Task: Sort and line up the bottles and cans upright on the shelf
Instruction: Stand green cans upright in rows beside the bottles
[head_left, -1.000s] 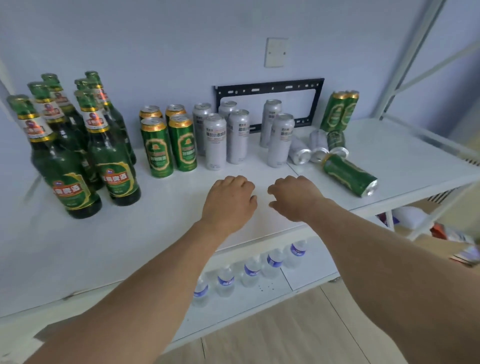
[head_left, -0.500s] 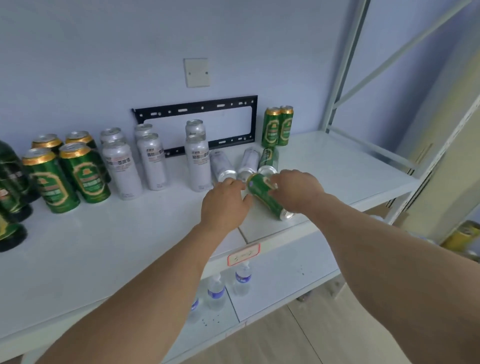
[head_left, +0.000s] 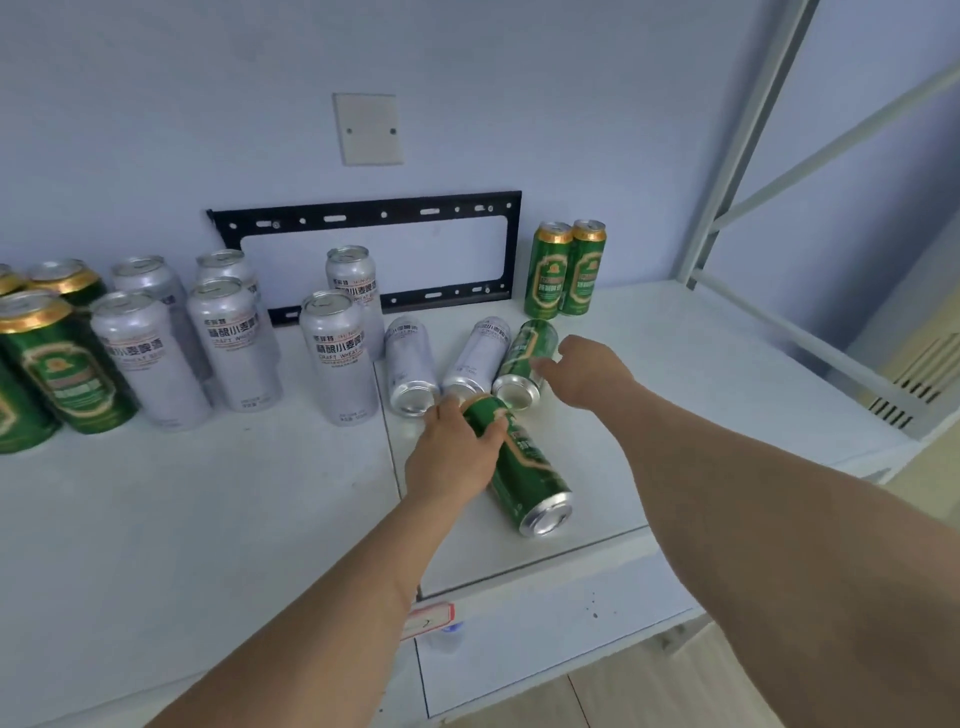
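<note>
Cans lying down: four on the white shelf (head_left: 701, 364) — a green can (head_left: 524, 467) nearest the front edge, and behind it two silver cans (head_left: 410, 364) (head_left: 475, 358) and a second green can (head_left: 522, 361) side by side, bases toward the camera.
Cans upright: silver ones (head_left: 337, 358) and green ones (head_left: 57, 369) stand grouped at the left; a green pair (head_left: 563, 270) stands apart at the back right, near the black bracket (head_left: 363, 218).
Left hand (head_left: 452, 457): curled over the upper end of the front green can, fingers wrapped on its side; the can lies on the shelf, not lifted.
Right hand (head_left: 582, 371): loosely open, holding nothing, fingertips at or just beside the second green can; contact cannot be told.
Step in hand: taking hold of the fallen green cans, apparently to stand them up.
Next move calls for: tipping the front can upright about its base, then setting it with the other green cans; the right hand needs to close round its can first.
Care: the lying cans touch one another, so a nudge may roll them.
</note>
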